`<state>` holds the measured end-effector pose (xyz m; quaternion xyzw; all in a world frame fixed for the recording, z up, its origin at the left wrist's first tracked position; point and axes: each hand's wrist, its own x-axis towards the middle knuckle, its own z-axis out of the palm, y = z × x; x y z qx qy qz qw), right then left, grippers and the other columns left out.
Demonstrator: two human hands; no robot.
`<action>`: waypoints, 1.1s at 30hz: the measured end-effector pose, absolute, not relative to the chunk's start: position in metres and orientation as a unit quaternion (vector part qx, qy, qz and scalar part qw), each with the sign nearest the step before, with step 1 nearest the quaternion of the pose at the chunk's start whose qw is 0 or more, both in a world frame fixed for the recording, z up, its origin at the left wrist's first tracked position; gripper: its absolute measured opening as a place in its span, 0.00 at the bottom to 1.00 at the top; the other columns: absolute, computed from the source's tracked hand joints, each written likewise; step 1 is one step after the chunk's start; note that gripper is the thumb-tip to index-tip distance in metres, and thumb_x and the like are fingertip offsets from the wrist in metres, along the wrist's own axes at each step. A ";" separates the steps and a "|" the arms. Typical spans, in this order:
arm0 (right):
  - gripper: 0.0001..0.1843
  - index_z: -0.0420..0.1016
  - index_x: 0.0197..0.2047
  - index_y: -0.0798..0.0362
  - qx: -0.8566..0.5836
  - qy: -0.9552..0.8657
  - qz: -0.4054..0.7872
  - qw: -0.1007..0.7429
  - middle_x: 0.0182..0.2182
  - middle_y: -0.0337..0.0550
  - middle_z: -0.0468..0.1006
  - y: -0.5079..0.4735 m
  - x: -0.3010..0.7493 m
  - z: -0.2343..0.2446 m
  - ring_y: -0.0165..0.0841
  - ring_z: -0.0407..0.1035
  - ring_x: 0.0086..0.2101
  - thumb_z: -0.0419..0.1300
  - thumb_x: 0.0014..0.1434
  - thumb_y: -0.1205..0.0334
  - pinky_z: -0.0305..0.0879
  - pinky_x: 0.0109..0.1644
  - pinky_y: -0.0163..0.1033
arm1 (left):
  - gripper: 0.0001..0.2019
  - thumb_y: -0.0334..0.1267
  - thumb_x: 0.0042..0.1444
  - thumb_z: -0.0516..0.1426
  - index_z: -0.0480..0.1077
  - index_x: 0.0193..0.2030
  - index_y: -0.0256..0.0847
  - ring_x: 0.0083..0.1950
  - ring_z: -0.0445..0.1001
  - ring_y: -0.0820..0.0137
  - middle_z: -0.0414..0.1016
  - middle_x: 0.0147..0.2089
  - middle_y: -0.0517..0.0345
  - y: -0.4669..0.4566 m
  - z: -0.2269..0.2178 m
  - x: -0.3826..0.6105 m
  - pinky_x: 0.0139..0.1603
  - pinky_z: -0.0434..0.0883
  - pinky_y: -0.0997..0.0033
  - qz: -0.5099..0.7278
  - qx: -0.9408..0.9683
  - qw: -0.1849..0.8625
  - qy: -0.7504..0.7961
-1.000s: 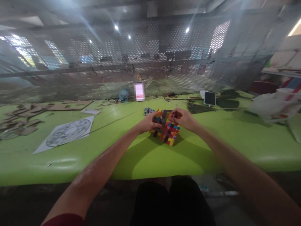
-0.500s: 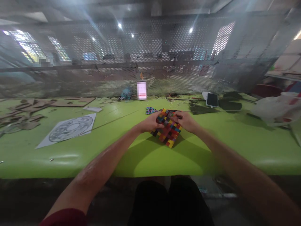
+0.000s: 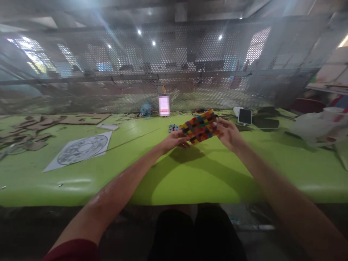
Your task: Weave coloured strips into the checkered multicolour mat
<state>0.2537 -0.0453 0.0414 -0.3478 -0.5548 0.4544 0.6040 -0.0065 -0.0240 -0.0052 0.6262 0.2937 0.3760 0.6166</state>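
A multicoloured woven piece (image 3: 199, 127), checkered in red, yellow, black and other colours, is raised above the green tabletop (image 3: 174, 185) and casts a shadow on it. My left hand (image 3: 175, 140) grips its lower left corner, thumb on top and fingers below. On the far side, my right hand (image 3: 227, 134) holds the right edge between thumb and fingers. Behind my left hand lies a smaller woven patch (image 3: 173, 128) in blue, pink and black, partly covered by the larger piece.
A printed sheet with a ring pattern (image 3: 84, 148) and brown cardboard scraps (image 3: 35, 130) lie on the left. At the back stand a lit phone (image 3: 164, 106) and a blue tangle (image 3: 146, 108). A second phone (image 3: 245, 116) and a white plastic bag (image 3: 322, 125) are on the right.
The woven piece has been lifted and turned, its right end now higher. My right hand has shifted right to its edge, and my left hand now holds the lower left corner.
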 end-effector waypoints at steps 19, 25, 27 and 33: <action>0.17 0.80 0.48 0.48 -0.433 -0.633 0.322 0.555 0.51 0.49 0.79 -0.040 0.257 0.039 0.42 0.77 0.47 0.67 0.53 0.61 0.80 0.43 0.46 | 0.15 0.22 0.55 0.66 0.74 0.48 0.34 0.43 0.83 0.66 0.83 0.49 0.44 -0.029 0.010 0.001 0.47 0.83 0.64 0.497 0.458 0.675 0.296; 0.25 0.73 0.26 0.52 -0.544 -0.653 0.296 0.437 0.23 0.41 0.74 -0.042 0.247 0.026 0.31 0.66 0.22 0.72 0.52 0.38 0.64 0.20 0.36 | 0.18 0.23 0.56 0.65 0.71 0.53 0.35 0.48 0.83 0.63 0.81 0.54 0.41 -0.035 0.009 0.008 0.56 0.80 0.53 0.486 0.478 0.668 0.301; 0.27 0.73 0.21 0.52 -0.559 -0.654 0.265 0.435 0.20 0.40 0.72 -0.044 0.245 0.023 0.31 0.65 0.22 0.75 0.46 0.38 0.64 0.21 0.36 | 0.18 0.23 0.56 0.65 0.71 0.53 0.35 0.48 0.83 0.63 0.81 0.54 0.42 -0.036 0.008 0.010 0.56 0.80 0.52 0.489 0.487 0.661 0.294; 0.26 0.83 0.26 0.53 -0.518 -0.615 0.348 0.483 0.27 0.43 0.82 -0.045 0.245 0.026 0.36 0.74 0.28 0.79 0.36 0.39 0.76 0.34 0.44 | 0.18 0.24 0.55 0.67 0.71 0.51 0.35 0.45 0.83 0.65 0.82 0.51 0.45 -0.036 0.008 0.009 0.55 0.81 0.53 0.498 0.486 0.656 0.292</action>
